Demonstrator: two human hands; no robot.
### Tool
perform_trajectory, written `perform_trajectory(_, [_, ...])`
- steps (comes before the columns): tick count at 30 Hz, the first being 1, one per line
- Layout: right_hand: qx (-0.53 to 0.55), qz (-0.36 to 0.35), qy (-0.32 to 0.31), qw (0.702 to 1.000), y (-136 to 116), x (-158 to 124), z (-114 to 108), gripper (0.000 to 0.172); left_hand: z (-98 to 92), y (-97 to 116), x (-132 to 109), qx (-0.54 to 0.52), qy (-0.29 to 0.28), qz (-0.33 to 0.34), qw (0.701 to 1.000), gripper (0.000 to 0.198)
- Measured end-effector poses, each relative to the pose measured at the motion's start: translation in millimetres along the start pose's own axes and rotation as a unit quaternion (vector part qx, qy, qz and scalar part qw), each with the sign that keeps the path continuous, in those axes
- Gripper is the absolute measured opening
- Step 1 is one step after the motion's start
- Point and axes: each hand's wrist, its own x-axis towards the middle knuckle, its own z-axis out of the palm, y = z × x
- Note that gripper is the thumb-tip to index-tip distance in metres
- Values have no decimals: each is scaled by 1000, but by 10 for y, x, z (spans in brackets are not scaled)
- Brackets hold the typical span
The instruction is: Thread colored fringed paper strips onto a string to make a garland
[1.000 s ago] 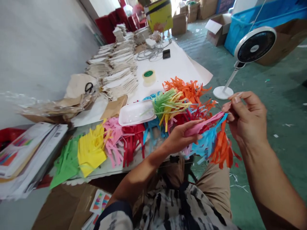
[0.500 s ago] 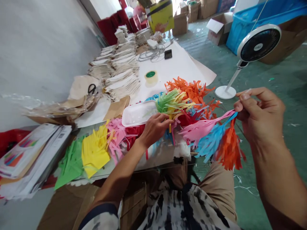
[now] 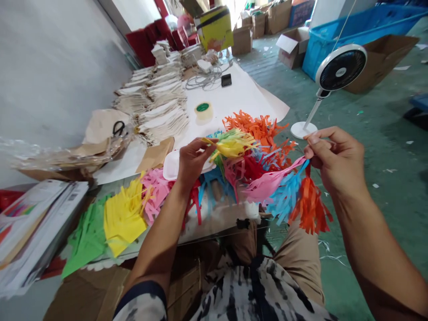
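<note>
My right hand [image 3: 339, 162] is closed in a pinch at the right, holding the gathered tops of several paper tassels. A pink tassel [image 3: 267, 185], a blue tassel [image 3: 284, 196] and an orange tassel [image 3: 310, 207] hang down from it. Over the white plastic tray [image 3: 171, 166], my left hand [image 3: 193, 162] pinches the narrow end of a yellow tassel [image 3: 234, 146], whose fringe points right. Light green strips lie against the yellow ones. Behind is a heap of orange fringed paper [image 3: 256, 125], with red fringe [image 3: 252, 165] under the yellow tassel.
Yellow fringed sheets [image 3: 123, 218] and green ones [image 3: 87, 240] lie along the table's front left. A tape roll [image 3: 203, 111], a phone [image 3: 226, 80] and stacked paper bags [image 3: 163, 107] are further back. A fan [image 3: 341, 71] stands right; scissors [image 3: 118, 128] lie left.
My left hand has lifted off the pile and moved left, now gripping the yellow tassel's end. My right hand still holds the same tassels. The view has shifted slightly.
</note>
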Motion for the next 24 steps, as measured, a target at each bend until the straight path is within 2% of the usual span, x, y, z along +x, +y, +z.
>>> perform_trajectory(6, [9, 9, -9, 1000, -12, -15, -38, 23, -148, 137, 160, -50, 29, 17, 998, 24])
perform_trajectory(9, [6, 2, -11, 1000, -19, -22, -46, 19, -173, 308, 217, -71, 65, 67, 993, 26])
perform_trajectory(12, [-8, -12, -28, 1000, -46, -33, -36, 18, -84, 535, 205, -87, 78, 131, 984, 27])
perform_trajectory(13, [-16, -18, -39, 999, -56, -38, -28, 18, -16, 598, 176, -89, 63, 141, 984, 24])
perform_trajectory(15, [-33, -28, -63, 997, -69, -50, -7, 20, 179, 670, 84, -82, -7, 124, 989, 17])
perform_trajectory(17, [-44, -37, -82, 995, -65, -63, 19, 22, 433, 650, -36, -82, -98, 57, 990, 13])
perform_trajectory(19, [-54, -37, -96, 993, -45, -78, 49, 24, 705, 558, -156, -92, -163, -18, 982, 12])
perform_trajectory(21, [-59, -27, -110, 992, -21, -95, 81, 27, 947, 446, -260, -107, -194, -64, 973, 17])
perform_trajectory(24, [-57, -11, -135, 989, 3, -122, 125, 34, 1195, 335, -368, -144, -198, -88, 965, 29])
